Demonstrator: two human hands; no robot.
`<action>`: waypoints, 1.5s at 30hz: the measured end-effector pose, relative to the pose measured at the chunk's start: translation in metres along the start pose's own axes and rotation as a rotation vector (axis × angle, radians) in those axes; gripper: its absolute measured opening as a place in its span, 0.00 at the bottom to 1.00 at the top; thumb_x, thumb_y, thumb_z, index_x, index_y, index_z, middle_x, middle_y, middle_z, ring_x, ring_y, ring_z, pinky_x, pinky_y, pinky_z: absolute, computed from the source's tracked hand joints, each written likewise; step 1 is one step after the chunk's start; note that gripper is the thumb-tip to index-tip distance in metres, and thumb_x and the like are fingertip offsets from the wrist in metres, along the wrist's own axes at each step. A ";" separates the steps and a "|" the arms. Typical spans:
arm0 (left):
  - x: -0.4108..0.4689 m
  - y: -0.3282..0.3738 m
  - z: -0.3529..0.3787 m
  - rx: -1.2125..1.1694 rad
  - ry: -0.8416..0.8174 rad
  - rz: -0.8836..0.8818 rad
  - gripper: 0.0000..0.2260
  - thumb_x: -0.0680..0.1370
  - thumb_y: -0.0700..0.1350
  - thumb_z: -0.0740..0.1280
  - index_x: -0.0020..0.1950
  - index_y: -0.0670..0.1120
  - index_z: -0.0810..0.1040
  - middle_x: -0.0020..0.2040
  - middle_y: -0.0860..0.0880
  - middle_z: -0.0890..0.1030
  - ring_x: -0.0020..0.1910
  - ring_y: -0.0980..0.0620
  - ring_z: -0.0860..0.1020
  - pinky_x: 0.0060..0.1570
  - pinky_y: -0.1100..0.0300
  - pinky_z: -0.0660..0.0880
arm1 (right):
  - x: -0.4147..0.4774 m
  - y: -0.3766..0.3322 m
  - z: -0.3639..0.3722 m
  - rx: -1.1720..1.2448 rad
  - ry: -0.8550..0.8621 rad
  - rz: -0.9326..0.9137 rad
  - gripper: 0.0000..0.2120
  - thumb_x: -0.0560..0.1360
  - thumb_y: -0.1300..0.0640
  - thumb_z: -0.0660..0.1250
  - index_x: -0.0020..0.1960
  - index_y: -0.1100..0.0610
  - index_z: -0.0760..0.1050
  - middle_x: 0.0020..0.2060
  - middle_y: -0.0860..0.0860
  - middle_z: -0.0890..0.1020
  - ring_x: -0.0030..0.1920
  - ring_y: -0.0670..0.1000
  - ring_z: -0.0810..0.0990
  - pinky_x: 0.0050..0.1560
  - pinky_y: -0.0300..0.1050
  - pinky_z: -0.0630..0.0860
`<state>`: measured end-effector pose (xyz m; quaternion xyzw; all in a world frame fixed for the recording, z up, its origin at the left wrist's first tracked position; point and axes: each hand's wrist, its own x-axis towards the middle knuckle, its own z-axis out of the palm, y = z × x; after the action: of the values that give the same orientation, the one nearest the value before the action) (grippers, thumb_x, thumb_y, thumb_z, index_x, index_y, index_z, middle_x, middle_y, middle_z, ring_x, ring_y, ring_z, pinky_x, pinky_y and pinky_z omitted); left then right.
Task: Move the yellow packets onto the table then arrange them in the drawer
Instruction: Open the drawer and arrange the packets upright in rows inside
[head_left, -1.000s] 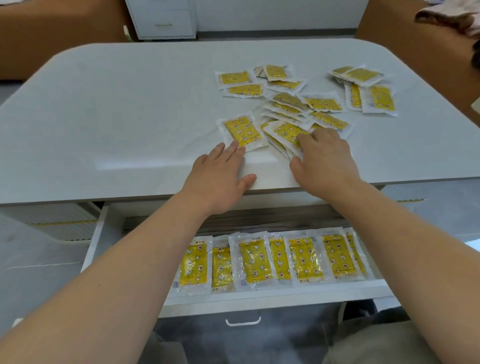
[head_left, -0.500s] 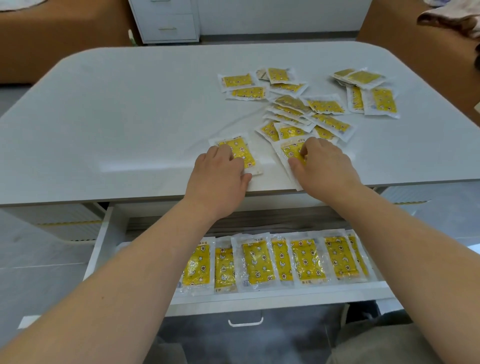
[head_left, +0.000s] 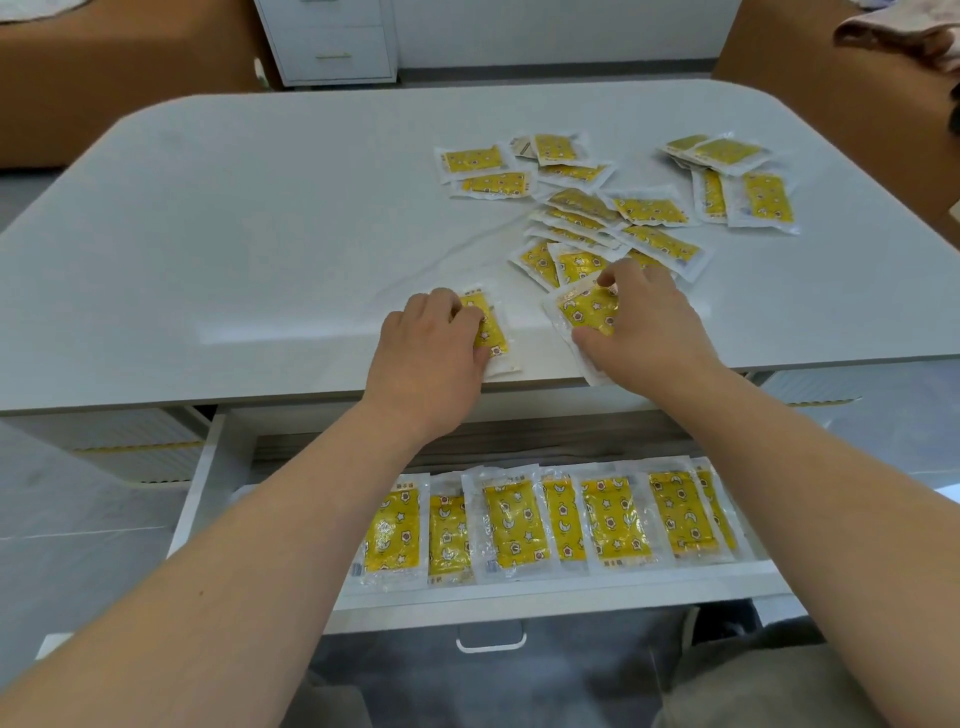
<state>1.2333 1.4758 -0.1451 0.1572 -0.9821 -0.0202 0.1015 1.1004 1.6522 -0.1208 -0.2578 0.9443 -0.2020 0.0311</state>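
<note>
In the head view, one yellow packet is held under the curled fingers of the left hand. A second packet is pinched between thumb and fingers of the right hand. Both lie at the near edge of the worktop, apparently so they can be slid off and lifted. Directly below, the open drawer is lined with a row of packets. Room seems left at its left end, partly hidden by the forearm. Loose packets lie scattered beyond.

White table bears scattered yellow packets
</note>
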 end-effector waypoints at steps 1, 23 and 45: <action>0.000 0.000 0.000 -0.025 -0.023 -0.009 0.20 0.82 0.53 0.61 0.73 0.48 0.70 0.73 0.45 0.68 0.71 0.43 0.67 0.66 0.48 0.66 | 0.000 -0.001 0.000 0.022 0.021 -0.006 0.28 0.73 0.50 0.74 0.69 0.51 0.67 0.65 0.56 0.70 0.59 0.61 0.76 0.57 0.56 0.76; 0.007 -0.003 -0.008 -0.228 -0.178 -0.227 0.33 0.80 0.64 0.61 0.80 0.50 0.59 0.78 0.48 0.65 0.76 0.42 0.60 0.71 0.44 0.60 | 0.000 -0.015 -0.025 0.888 -0.246 0.223 0.32 0.65 0.69 0.81 0.64 0.50 0.76 0.47 0.55 0.87 0.44 0.54 0.88 0.47 0.59 0.85; 0.004 -0.019 -0.026 -0.599 -0.132 -0.348 0.22 0.68 0.53 0.81 0.54 0.51 0.73 0.47 0.56 0.78 0.45 0.55 0.78 0.42 0.56 0.78 | -0.003 -0.024 -0.024 0.968 -0.612 0.102 0.23 0.68 0.71 0.77 0.61 0.61 0.77 0.50 0.59 0.87 0.50 0.60 0.87 0.49 0.58 0.84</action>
<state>1.2410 1.4561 -0.1204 0.2836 -0.8956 -0.3345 0.0746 1.1107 1.6442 -0.0891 -0.2148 0.7037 -0.5257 0.4270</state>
